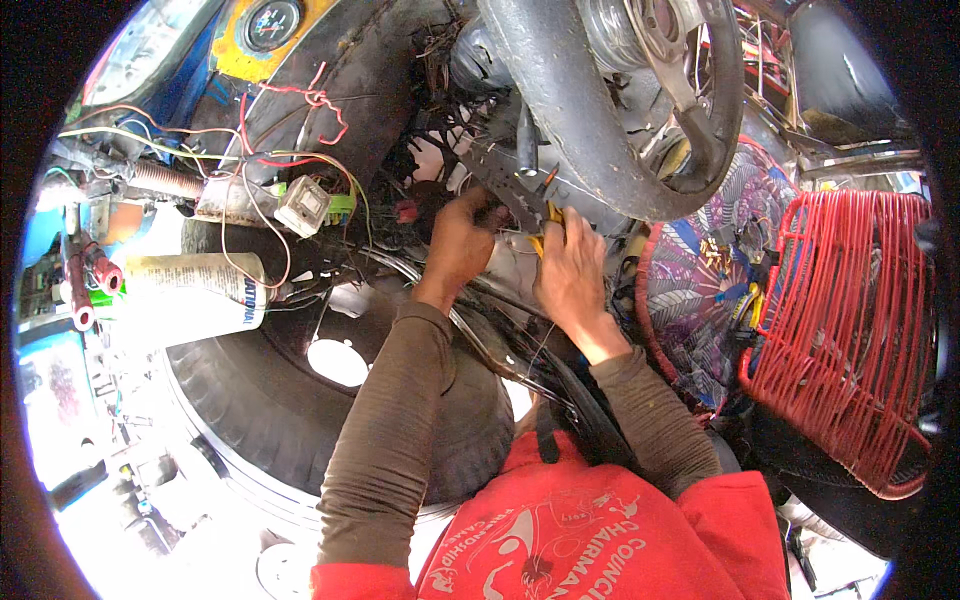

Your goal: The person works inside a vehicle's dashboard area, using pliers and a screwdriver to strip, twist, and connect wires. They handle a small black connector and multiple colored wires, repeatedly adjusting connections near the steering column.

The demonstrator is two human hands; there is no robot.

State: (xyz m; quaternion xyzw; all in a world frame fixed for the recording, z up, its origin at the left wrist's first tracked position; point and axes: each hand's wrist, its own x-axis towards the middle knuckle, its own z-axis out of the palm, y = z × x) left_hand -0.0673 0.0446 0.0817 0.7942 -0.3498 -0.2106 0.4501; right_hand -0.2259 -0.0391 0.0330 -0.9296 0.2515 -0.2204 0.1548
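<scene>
My left hand (462, 248) is closed, its fingers curled against the lower edge of a dark flat metal plate with holes (508, 188). What those fingers pinch is hidden. Just to its right, my right hand (572, 268) is closed around a yellow-handled tool (553, 213). The tool's working end lies close to the plate's right end, and its exact kind is unclear. Dark wires (430, 262) run behind and below both hands. A black steering wheel (600, 130) hangs above them.
A large tyre (250, 385) lies at lower left beside a white container (205, 290). Loose wires and a white connector (303, 206) hang at left, below a round gauge (272, 24). At right are a red corded chair (840, 330) and a patterned round seat (690, 290) with small parts on it.
</scene>
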